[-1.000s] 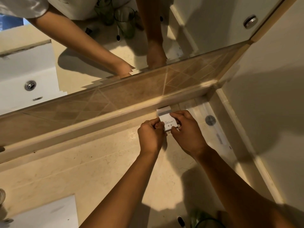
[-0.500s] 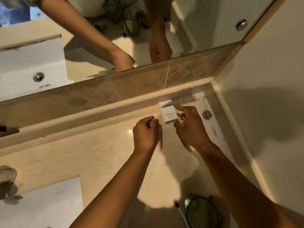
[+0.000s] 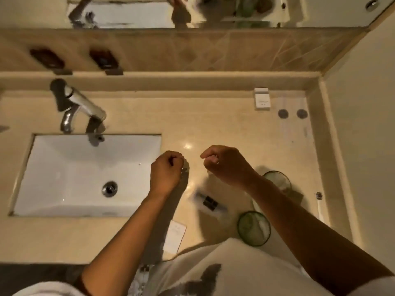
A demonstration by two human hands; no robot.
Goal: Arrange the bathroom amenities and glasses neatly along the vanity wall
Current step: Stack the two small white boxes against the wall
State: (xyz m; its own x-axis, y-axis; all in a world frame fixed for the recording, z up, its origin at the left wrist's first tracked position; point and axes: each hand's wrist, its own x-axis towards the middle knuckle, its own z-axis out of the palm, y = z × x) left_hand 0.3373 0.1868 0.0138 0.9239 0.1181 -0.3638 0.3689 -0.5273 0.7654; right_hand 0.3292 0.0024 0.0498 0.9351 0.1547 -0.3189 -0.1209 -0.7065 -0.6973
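Your left hand [image 3: 166, 171] and right hand [image 3: 224, 165] hover loosely curled, holding nothing. The small white box [image 3: 262, 99] stands at the worktop's [image 3: 213, 124] back edge near the right corner, long axis pointing at the wall. Its print is illegible.

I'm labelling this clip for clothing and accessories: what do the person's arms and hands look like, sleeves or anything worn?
Both forearms are bare up to short white sleeves at the frame's bottom corners. The left hand shows no jewellery or glove. The right hand has a small pale glint on one finger, possibly a ring; too blurred to confirm. No watch or wristband shows.
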